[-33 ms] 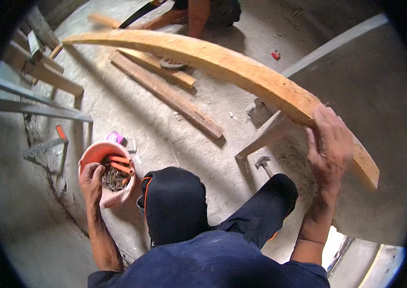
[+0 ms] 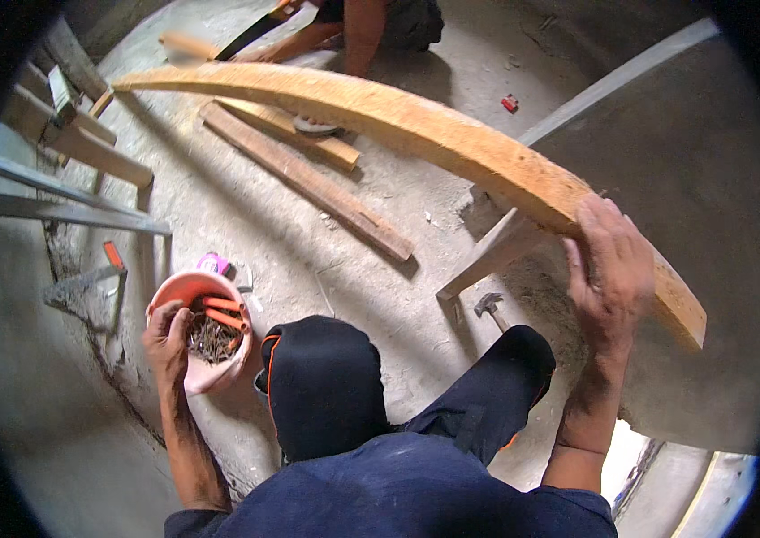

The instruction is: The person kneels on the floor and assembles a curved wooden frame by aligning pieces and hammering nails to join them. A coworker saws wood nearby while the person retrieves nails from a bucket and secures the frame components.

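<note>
My right hand is wrapped round a long wooden beam near its right end, thumb on the near side and fingers over the top. The beam runs from there to the far left; its curve looks like lens bending. On the left, my left hand is at the left rim of a pale pink bucket, fingers curled and pinched together. Whatever they pinch, if anything, is hidden. Inside the bucket are thin nails and several orange rods or handles.
A hammer lies by my right knee. A reddish plank and a lighter one rest on the floor. Another person's leg and a saw are at the far side. Wooden posts stand left, near an orange-handled tool.
The view has shifted very slightly. My left fingers are a little more curled at the bucket; my right hand keeps its hold on the beam.
</note>
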### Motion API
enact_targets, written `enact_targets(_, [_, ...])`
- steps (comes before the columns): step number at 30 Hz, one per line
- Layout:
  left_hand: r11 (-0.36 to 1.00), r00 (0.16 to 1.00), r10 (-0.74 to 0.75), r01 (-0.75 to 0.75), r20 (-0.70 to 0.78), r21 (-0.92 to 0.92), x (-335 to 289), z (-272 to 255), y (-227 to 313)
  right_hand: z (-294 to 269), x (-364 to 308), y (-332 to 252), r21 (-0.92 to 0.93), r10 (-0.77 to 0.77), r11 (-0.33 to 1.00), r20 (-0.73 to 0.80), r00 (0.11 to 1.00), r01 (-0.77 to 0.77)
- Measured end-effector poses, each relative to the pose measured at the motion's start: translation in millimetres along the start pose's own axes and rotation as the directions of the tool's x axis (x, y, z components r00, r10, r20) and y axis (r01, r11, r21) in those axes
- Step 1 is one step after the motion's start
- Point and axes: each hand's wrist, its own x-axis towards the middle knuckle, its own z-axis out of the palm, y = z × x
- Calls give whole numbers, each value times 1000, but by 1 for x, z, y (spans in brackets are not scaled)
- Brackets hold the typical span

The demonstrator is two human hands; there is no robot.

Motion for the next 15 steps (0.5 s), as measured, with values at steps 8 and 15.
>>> enact_targets(8, [737,693,657,-505,298,-449,103,137,229,-8,5,-5,23,39,999,15,999,-39])
enact_targets(15, [757,368,641,-160,674,-633,100,302,361,-13,11,-5,33,50,998,62,997,-52])
